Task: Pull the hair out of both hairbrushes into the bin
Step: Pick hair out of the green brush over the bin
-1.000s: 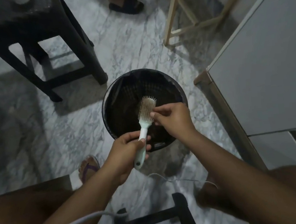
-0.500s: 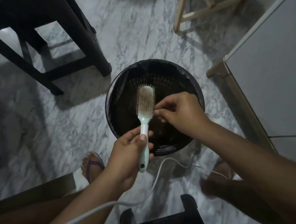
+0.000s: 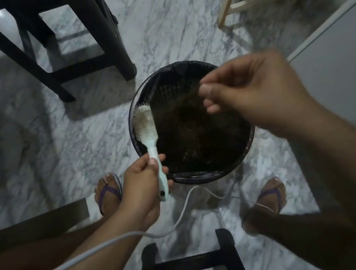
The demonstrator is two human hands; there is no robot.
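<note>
Grip check: left hand [image 3: 142, 181] wraps the hairbrush [image 3: 148, 126] handle at the bin's [image 3: 198, 177] 8 o'clock rim. Right hand [image 3: 255, 92] has lifted off to 1 o'clock, pinching what looks like a hair wisp [image 3: 190, 85] over the bin. Brush looks fuzzy, so more plucks needed.

1. One view covers the scene: a wide-angle camera worn on the person's head.
2. It faces forward and steeply down, onto the marble floor [image 3: 162, 27] and into the open mouth of the bin [image 3: 198, 177], which sits near the middle of the frame.
3. It is close. Both forearms enter from the bottom edge. The left hand [image 3: 141, 188] gripping the hairbrush [image 3: 146, 124] shows sharply, while the right hand [image 3: 256, 96] and the hair [image 3: 191, 92] it pinches are blurred.
4. The edges take in a black stool [image 3: 107, 43] at upper left, a pale cabinet [image 3: 340, 64] on the right, and the left foot [image 3: 107, 191] and right foot [image 3: 269, 193] below the bin.
</note>
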